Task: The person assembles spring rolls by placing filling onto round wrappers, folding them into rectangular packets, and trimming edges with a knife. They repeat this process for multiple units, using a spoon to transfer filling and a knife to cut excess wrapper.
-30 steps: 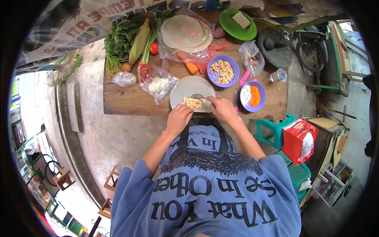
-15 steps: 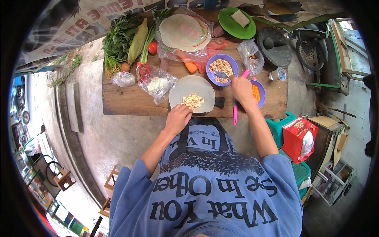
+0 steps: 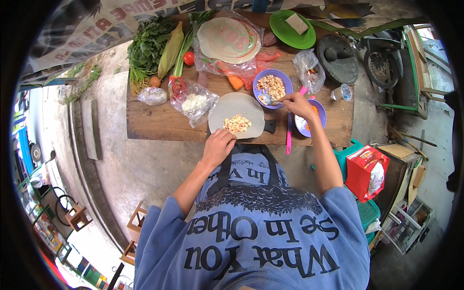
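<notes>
The left hand (image 3: 218,146) lies palm-down, fingers loosely curled and holding nothing, on the near edge of the round wrapper (image 3: 237,115) on the wooden table (image 3: 150,121). The right hand (image 3: 297,102) reaches forward, fingers pinching a spoon (image 3: 271,99) over the purple bowl of filling (image 3: 272,87). The spoon's handle is mostly hidden in the fist.

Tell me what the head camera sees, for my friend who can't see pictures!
A person's right hand dips a spoon into a purple bowl of filling, while the left hand rests at the edge of a round wrapper with filling on it. Vegetables lie on the wooden table.
</notes>
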The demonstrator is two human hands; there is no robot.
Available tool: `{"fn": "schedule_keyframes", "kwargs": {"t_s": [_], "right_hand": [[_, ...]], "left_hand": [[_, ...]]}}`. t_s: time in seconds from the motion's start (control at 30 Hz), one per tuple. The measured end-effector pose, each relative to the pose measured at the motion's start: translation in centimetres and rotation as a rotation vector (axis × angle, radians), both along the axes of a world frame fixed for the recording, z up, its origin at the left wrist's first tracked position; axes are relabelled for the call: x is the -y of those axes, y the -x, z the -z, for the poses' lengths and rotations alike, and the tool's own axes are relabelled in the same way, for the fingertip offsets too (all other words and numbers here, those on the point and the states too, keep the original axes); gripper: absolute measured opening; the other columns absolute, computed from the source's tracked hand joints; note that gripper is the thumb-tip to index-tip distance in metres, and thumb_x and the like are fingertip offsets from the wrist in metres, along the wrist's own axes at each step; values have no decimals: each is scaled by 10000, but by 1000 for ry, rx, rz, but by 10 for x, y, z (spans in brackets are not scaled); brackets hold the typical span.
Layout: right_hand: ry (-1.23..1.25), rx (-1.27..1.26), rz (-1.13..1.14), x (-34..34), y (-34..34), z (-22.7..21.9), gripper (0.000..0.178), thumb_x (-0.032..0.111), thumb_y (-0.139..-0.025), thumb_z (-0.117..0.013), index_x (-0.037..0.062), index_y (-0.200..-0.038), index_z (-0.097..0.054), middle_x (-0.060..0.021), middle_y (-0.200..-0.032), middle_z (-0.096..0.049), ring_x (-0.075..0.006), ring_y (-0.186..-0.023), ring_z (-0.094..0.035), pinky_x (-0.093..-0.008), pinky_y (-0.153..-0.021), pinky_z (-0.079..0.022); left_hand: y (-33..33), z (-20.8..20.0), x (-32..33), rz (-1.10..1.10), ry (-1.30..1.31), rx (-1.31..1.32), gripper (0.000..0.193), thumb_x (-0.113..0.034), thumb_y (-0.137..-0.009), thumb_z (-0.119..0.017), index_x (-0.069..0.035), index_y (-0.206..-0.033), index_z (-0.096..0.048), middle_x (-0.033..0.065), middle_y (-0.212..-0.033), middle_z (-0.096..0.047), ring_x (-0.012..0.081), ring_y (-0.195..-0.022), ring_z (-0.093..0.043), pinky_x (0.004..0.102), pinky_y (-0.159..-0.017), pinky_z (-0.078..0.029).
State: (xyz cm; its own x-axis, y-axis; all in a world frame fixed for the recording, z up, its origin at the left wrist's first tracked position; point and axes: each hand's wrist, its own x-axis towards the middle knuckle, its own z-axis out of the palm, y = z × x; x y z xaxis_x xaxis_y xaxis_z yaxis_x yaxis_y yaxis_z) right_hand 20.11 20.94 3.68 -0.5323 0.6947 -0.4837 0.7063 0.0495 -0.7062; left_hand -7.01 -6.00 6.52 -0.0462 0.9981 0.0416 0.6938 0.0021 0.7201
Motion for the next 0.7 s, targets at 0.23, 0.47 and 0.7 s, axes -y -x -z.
{"fn": "schedule_keyframes", "kwargs": {"t_s": [0.23,0.47,0.7], "right_hand": [[-53,-101,-2,58,12,-32,318,175,-912,-632,8,-1125,-801,-239,-918,-772,-346,-837,-766,-430,-815,-593],[-352,27,-97,154,42,-27,291,147,-990,-599,110,-1276,-640,-238,-980,-723,-487,-829,-710,-608,-742,-563],[-291,99,-92,175,33,-29,313,135,-1019,-580,128,-1330,-615,-213,-1039,-721,-474,-859,-709,-567,-744,-576]], "left_hand": [[0,6,8,-37,38,26,98,-70,-852,-810,-68,-922,-740,66,-925,-707,293,-929,-670,415,-817,-553],[-2,6,8,-58,29,49,94,-78,-858,-808,-57,-915,-737,71,-926,-711,296,-932,-674,414,-822,-554],[-2,5,11,-60,21,54,88,-84,-861,-796,-73,-907,-723,61,-921,-687,290,-925,-663,419,-814,-551]]}}
